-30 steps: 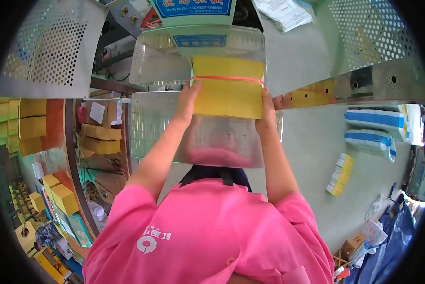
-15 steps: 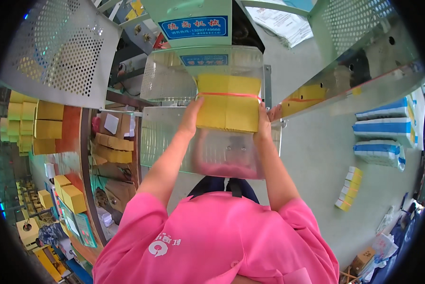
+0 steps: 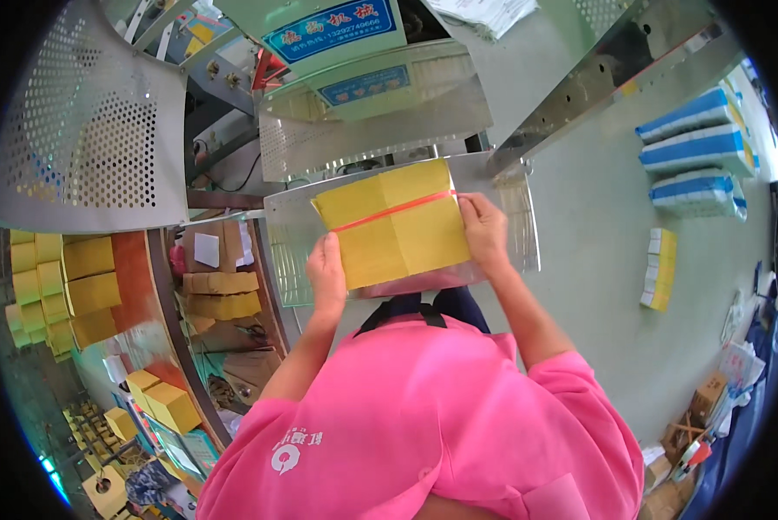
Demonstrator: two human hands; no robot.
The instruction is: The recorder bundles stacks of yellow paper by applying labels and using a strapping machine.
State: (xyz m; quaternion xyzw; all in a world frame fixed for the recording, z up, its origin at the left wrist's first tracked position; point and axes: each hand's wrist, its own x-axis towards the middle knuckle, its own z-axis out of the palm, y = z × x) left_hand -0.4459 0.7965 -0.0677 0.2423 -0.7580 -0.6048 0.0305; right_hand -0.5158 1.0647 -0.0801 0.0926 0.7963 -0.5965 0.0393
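Observation:
A thick bundle of yellow paper (image 3: 399, 230) with a red band (image 3: 395, 211) around its middle is held between both my hands over a shiny metal tray (image 3: 515, 204). My left hand (image 3: 327, 267) grips the bundle's left side, the thumb along the edge. On the opposite side my right hand (image 3: 484, 224) clasps the bundle by its right edge near the band. The bundle is tilted, its right side farther from me than its left. Beyond it stands a machine with a metal hood (image 3: 376, 108) and a blue label plate (image 3: 330, 28).
Perforated metal guards (image 3: 103, 121) flank the machine on the left, and a metal beam (image 3: 601, 78) juts out at the right. Stacked yellow bundles (image 3: 90, 269) lie on a reddish table at left. Blue-and-white packs (image 3: 696, 152) and a banded yellow stack (image 3: 659, 269) rest on the floor at right.
The yellow bundle has come nearer to my body, away from the machine's hood, and has turned counterclockwise. Both hands have moved with it and still hold its sides. The view has turned slightly.

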